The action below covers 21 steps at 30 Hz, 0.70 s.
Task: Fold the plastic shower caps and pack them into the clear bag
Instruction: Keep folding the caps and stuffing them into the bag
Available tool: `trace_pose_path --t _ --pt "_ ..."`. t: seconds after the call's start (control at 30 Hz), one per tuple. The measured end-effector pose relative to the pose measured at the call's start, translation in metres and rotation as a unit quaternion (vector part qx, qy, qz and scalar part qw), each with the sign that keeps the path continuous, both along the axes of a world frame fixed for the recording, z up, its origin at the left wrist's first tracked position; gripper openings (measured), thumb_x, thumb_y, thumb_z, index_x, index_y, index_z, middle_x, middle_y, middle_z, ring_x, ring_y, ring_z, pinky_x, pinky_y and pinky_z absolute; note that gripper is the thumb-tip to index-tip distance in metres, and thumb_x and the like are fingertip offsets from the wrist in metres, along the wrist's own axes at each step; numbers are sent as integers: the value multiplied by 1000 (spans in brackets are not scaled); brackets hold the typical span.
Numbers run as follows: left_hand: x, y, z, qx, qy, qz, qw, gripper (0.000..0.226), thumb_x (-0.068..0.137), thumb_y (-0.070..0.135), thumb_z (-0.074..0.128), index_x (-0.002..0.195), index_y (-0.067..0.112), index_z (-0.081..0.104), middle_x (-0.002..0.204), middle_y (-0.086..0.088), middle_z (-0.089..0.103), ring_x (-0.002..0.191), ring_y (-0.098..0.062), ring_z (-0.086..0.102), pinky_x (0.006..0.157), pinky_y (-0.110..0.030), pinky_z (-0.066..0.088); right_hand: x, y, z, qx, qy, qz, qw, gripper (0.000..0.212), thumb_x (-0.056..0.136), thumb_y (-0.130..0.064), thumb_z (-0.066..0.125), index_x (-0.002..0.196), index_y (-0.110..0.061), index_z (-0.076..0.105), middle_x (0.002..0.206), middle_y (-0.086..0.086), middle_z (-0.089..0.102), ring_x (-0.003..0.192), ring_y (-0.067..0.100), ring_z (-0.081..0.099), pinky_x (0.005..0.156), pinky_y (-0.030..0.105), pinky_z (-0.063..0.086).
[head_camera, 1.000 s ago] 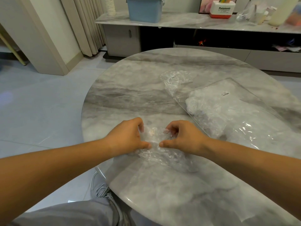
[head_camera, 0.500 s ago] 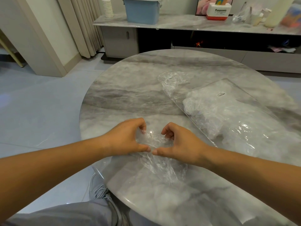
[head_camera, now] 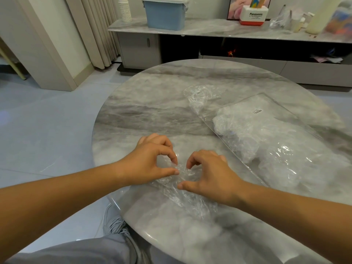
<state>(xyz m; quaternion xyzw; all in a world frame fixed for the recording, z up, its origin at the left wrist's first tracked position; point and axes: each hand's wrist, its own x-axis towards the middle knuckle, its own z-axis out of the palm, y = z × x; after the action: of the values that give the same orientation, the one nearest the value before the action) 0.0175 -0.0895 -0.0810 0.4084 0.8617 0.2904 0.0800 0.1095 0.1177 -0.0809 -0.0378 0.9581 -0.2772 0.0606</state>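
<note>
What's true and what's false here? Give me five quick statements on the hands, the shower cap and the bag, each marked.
1. The left hand and right hand both grip the shower cap. True.
2. The clear bag lies left of the hands. False: it lies to their right.
3. The clear bag holds crumpled plastic. True.
4. The gripped shower cap sits inside the bag. False: it lies on the table, outside the bag.
5. A blue bin stands on the round table. False: it stands on the low cabinet behind.
</note>
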Motion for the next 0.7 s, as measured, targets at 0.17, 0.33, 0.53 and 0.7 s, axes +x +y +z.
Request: trace_pose_path --t 0.17,0.33,0.53,0.7 --pt "-1 -8 4 -64 83 -133 986 20 82 55 71 90 37 66 86 21 56 87 2 50 87 -22 38 8 0 6 -62 48 73 994 29 78 -51 81 94 -33 65 97 -19 61 97 -3 52 81 13 41" --pt "5 -20 -2 -155 55 -196 967 35 89 66 57 85 33 69 89 18 58 87 1 50 87 -19 38 25 7 -11 28 69 246 966 35 90 -55 65 100 -22 72 105 -7 68 100 14 60 84 32 52" --pt "1 -20 -10 -124 -9 -54 991 10 90 44 69 87 34 71 93 20 59 95 1 51 89 -24 45 37 19 -15 157 133 330 921 40 99 -54 47 98 -21 70 105 -4 64 95 20 57 98 39 37" --pt "-8 -12 -2 -182 -65 136 972 51 72 52 83 112 37 55 113 10 48 112 -13 46 100 -33 43 42 16 -16 183 145 328 915 56 100 -52 45 141 -14 51 110 0 62 98 21 55 108 42 34"
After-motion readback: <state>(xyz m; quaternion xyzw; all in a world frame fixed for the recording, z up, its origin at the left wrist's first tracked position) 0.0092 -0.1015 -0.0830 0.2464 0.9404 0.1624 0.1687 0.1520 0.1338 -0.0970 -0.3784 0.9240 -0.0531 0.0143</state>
